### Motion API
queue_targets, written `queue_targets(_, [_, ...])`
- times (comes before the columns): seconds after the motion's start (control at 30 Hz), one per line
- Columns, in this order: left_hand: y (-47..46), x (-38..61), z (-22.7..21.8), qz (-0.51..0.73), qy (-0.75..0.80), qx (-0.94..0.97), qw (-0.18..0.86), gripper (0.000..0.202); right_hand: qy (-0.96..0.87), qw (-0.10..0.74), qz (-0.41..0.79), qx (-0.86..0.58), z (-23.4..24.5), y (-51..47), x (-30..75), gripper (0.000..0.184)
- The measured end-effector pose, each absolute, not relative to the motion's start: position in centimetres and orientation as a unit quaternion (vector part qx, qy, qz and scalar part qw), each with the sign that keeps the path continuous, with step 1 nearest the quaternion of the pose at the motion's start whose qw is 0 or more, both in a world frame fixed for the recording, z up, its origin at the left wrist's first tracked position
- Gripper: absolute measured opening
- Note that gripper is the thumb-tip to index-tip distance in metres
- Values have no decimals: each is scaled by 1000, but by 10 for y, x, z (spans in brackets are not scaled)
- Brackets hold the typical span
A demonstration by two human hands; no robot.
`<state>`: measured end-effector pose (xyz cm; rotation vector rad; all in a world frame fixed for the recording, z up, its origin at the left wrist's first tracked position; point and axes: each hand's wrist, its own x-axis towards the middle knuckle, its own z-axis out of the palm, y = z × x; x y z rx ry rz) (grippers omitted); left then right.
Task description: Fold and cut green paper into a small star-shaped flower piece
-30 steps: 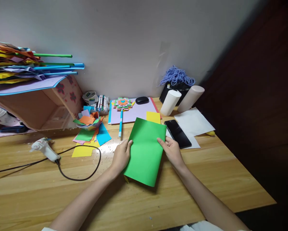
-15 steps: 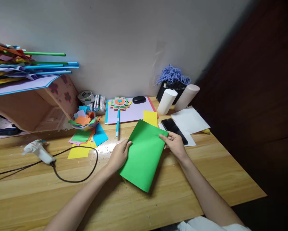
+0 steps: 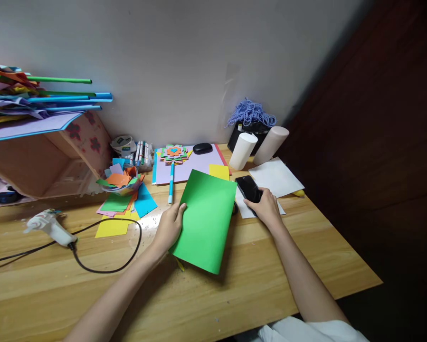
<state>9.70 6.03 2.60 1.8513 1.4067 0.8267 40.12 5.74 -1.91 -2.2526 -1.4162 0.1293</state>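
A green sheet of paper (image 3: 206, 221), apparently folded, is held tilted above the wooden table. My left hand (image 3: 169, 225) grips its left edge, thumb on top and the other fingers partly hidden behind. My right hand (image 3: 266, 207) is off the paper and closed around the near end of a black smartphone (image 3: 248, 188), thumb at one side and fingers at the other. The phone lies over white paper (image 3: 244, 207), and part of it is covered by my hand.
A glue gun (image 3: 51, 228) with a looping black cord lies left. Paper scraps (image 3: 118, 202) and a bowl of cuttings (image 3: 122, 187) are behind it. A paper flower on a stick (image 3: 171, 178), a mouse (image 3: 202, 148) and white rolls (image 3: 243, 151) stand further back.
My right hand has let go of the green paper's upper right corner and moved right onto the smartphone. My left hand still holds the paper, shifted slightly left. The view has shifted slightly.
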Motion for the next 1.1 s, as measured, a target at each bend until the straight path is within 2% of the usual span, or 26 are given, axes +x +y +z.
queue_targets(0.27, [59,98,25,328,545,697,330,31,-504,233,19,-831,-22,61,397,56])
queue_targets(0.33, [58,99,25,333,548,693,330,31,-510,263,8,-819,-22,60,393,56])
queue_targets(0.4, [57,99,24,336,556,687,325,32,-521,335,10,-785,-19,59,382,52])
queue_targets(0.47, [56,100,22,342,566,680,318,33,-536,424,103,-723,-13,56,365,47])
queue_targets(0.5, [56,100,21,347,570,674,315,33,-539,453,203,-681,-9,53,355,46])
queue_targets(0.57, [55,101,20,358,577,665,313,33,-529,451,434,-574,-2,46,333,46])
queue_targets(0.63, [55,101,18,366,579,658,314,32,-500,429,566,-495,2,39,315,46])
queue_targets(0.7, [55,102,17,368,579,654,319,33,-469,441,597,-479,2,34,304,44])
queue_targets(0.93, [55,102,12,353,580,647,347,35,-437,463,583,-505,0,32,304,44])
queue_targets(1.1, [57,100,12,361,587,633,352,35,-439,402,646,-477,6,30,307,40])
